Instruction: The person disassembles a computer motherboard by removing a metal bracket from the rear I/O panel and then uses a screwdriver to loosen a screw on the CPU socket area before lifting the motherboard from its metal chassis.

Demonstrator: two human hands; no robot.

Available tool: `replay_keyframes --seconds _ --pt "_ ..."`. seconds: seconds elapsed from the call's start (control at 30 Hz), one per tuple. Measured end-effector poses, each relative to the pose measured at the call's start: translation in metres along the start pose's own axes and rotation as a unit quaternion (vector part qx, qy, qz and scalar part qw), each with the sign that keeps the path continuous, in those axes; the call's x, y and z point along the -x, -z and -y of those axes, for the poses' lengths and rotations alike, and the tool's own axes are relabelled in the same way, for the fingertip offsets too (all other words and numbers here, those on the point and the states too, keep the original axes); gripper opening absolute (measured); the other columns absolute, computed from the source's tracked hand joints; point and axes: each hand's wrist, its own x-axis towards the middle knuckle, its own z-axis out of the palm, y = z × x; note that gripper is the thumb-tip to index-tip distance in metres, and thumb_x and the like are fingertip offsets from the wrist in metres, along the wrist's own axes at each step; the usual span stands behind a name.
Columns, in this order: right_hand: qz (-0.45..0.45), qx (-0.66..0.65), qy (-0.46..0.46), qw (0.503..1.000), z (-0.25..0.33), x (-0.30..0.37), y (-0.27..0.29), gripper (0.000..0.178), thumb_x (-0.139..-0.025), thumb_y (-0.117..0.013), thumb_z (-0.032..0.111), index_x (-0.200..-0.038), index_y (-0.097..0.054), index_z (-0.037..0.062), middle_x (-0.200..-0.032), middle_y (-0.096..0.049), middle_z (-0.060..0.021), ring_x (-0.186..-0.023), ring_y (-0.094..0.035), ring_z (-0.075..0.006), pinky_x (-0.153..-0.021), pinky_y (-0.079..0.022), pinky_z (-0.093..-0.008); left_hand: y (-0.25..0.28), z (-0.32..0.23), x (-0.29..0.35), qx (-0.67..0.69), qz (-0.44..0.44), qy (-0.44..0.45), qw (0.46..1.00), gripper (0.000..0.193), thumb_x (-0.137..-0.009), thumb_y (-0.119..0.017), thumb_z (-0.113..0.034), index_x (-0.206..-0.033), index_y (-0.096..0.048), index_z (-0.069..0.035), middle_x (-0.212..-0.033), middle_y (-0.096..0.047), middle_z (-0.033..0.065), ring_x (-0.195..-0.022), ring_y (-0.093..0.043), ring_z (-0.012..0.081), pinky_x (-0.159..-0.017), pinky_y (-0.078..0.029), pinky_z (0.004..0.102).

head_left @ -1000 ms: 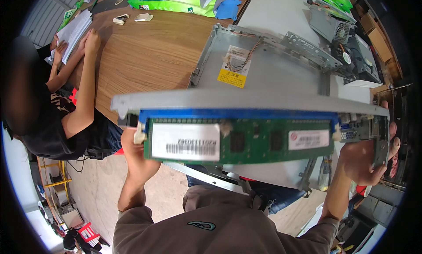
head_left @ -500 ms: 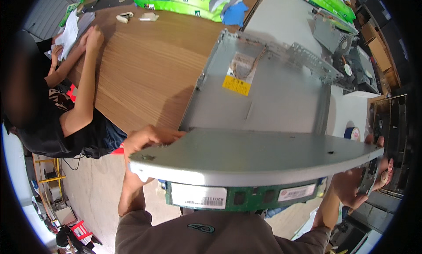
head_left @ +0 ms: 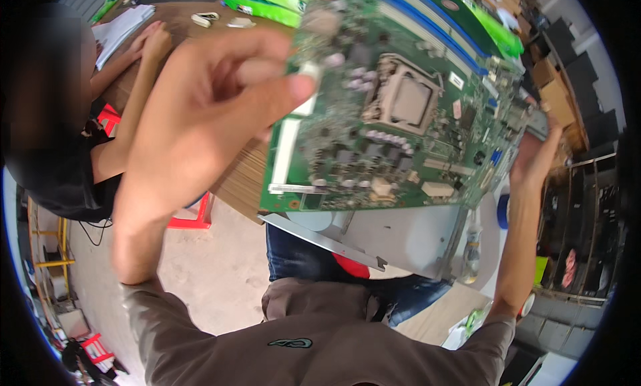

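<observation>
A green motherboard [head_left: 334,129] is raised in front of me, its component side showing, with a pale square processor socket [head_left: 408,95] and long blue slots [head_left: 437,25] along the far edge. My left hand [head_left: 193,125] grips its left edge, thumb pressed over a white connector and fingers partly behind the board. At the right edge, my right hand [head_left: 534,162] is closed around the board beside its metal port end; most of those fingers are hidden. Below the board, a flat silver metal case [head_left: 407,236] lies partly covered. The image is somewhat blurred by motion.
On my left a person in black rests both hands [head_left: 150,42] on the wooden table [head_left: 230,185], near white papers [head_left: 123,32]. Green packages [head_left: 264,5] lie at the back. A clear bottle-like object [head_left: 471,252] and a blue roll [head_left: 502,212] are at the right.
Before, a broad silver panel hid most of what I held, with a green labelled strip below it. Now the motherboard's component side faces up toward me, and my left hand has risen.
</observation>
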Motion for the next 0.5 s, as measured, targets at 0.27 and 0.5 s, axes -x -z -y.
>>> replay_keyframes --seconds 0.27,0.5 --pt "0.015 -0.199 -0.097 0.975 -0.040 0.011 -0.011 0.027 -0.096 -0.053 0.034 -0.108 -0.058 0.0104 -0.119 -0.065 -0.0116 -0.112 -0.060 -0.0252 -0.103 -0.045 -0.0401 -0.002 -0.120 0.029 -0.310 -0.026 -0.295 0.904 0.027 -0.083 -0.077 -0.014 -0.105 -0.068 -0.002 -0.099 -0.067 0.0089 -0.089 -0.065 0.0187 -0.072 -0.053 0.0295" --pt "0.051 -0.286 -0.069 0.954 -0.021 0.059 -0.021 0.033 -0.095 -0.049 0.032 -0.115 -0.057 0.0069 -0.138 -0.052 -0.0164 -0.127 -0.049 -0.0318 -0.112 -0.035 -0.0486 -0.009 -0.110 0.034 -0.299 -0.100 -0.499 0.807 0.024 -0.085 -0.066 -0.002 -0.109 -0.065 -0.003 -0.107 -0.065 0.0129 -0.097 -0.064 0.0290 -0.080 -0.052 0.0364"
